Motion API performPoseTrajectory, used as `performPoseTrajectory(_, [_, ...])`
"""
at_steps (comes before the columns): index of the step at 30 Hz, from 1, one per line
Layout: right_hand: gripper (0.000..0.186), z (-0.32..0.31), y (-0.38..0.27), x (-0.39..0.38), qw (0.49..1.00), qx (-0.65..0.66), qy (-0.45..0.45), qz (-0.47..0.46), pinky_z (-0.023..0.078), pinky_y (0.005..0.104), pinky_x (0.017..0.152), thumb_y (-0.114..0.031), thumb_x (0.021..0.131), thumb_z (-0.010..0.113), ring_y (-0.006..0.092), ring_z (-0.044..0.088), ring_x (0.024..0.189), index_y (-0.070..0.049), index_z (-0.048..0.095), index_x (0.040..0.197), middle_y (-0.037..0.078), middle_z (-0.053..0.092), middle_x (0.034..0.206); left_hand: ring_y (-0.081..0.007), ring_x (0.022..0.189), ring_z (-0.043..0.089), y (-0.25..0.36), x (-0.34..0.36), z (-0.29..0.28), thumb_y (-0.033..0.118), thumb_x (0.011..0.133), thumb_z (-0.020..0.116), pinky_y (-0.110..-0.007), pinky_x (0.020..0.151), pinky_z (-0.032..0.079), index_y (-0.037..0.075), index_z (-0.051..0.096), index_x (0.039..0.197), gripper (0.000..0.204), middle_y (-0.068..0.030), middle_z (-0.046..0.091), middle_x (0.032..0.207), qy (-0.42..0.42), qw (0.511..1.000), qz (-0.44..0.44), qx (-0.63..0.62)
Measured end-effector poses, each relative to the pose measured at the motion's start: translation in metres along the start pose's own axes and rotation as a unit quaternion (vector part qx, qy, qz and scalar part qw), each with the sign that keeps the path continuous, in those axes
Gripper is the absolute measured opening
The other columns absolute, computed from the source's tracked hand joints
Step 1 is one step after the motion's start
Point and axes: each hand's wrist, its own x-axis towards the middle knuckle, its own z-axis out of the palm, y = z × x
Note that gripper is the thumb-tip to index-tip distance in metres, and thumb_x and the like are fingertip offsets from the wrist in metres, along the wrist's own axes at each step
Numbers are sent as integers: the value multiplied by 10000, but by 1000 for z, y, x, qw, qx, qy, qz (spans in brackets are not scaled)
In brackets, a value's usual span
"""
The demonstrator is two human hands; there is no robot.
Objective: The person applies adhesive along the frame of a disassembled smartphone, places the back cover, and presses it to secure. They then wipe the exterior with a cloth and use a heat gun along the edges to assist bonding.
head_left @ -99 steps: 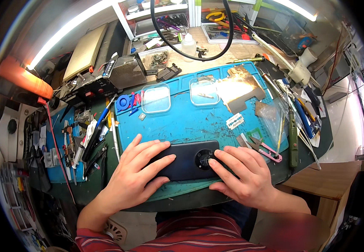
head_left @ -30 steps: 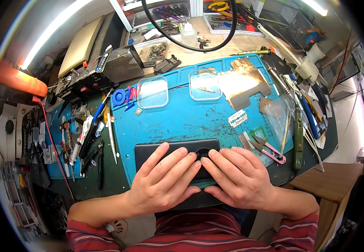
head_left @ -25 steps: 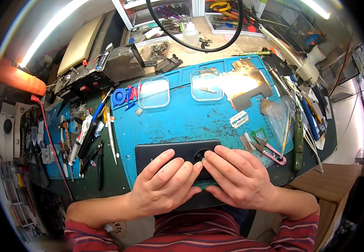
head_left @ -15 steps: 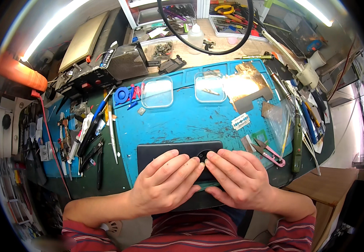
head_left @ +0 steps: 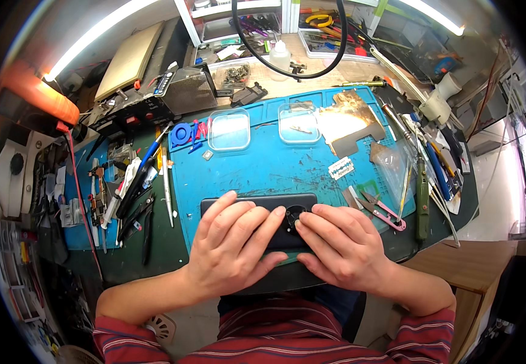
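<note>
A black smartphone (head_left: 284, 241) lies on the blue work mat (head_left: 245, 173), close to its front edge. Its back faces up, with a round black camera ring (head_left: 293, 213) towards the right end. My left hand (head_left: 229, 246) covers the phone's left part, its index fingertip just left of the ring and its thumb at the near edge. From the right, my right hand (head_left: 345, 249) grips the phone with fingertips beside the ring and the thumb low at the near side. My palms and fingers hide much of the phone.
Two clear plastic boxes (head_left: 229, 130) stand on the mat's far part. A razor blade (head_left: 340, 168) and pink-handled scissors (head_left: 384, 212) lie to the right. Pliers (head_left: 147, 233) and tweezers lie left, a green pen-shaped tool (head_left: 422, 209) right. A black cable loop (head_left: 287, 70) hangs at the back.
My left fingers have shifted left and up, away from the camera ring, baring more of it. My right fingertips stay beside the ring. The view has tilted slightly.
</note>
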Motion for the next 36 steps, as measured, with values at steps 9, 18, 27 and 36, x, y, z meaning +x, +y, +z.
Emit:
performPoseTrajectory(9, [384,0,-6,1,1000,-18,12,-1,478,369,924,-102,756,659,244,614,1102,30,681,1115,116,647,1191,-248,1082,611,-18,-29,-33,257,821,725,-446,1025,423,39,646,1215,457,-78,665,1178,-56,997,-5,-52])
performPoseTrajectory(18, [429,0,-15,-5,999,-49,-11,0,476,394,970,-126,773,648,258,619,1127,-42,657,1193,116,627,1260,-248,1062,631,-44,-27,-43,45,770,690,-428,1013,460,102,663,1225,460,-62,675,1168,-101,984,26,-146])
performPoseTrajectory(27, [430,-4,-22,-7,997,-71,-27,7,447,417,1007,-251,833,688,263,598,1159,-72,656,1223,121,609,1285,-259,1088,604,-29,-34,-34,157,750,747,-408,995,485,111,670,1215,473,-52,629,1234,-65,994,46,-79])
performPoseTrajectory(36, [414,-3,-28,-5,998,-68,-15,9,452,418,1004,-248,836,682,275,601,1155,-66,662,1208,121,617,1274,-273,1084,618,-16,-45,-26,200,754,750,-375,953,516,46,666,1191,471,-101,631,1219,-14,998,39,-41])
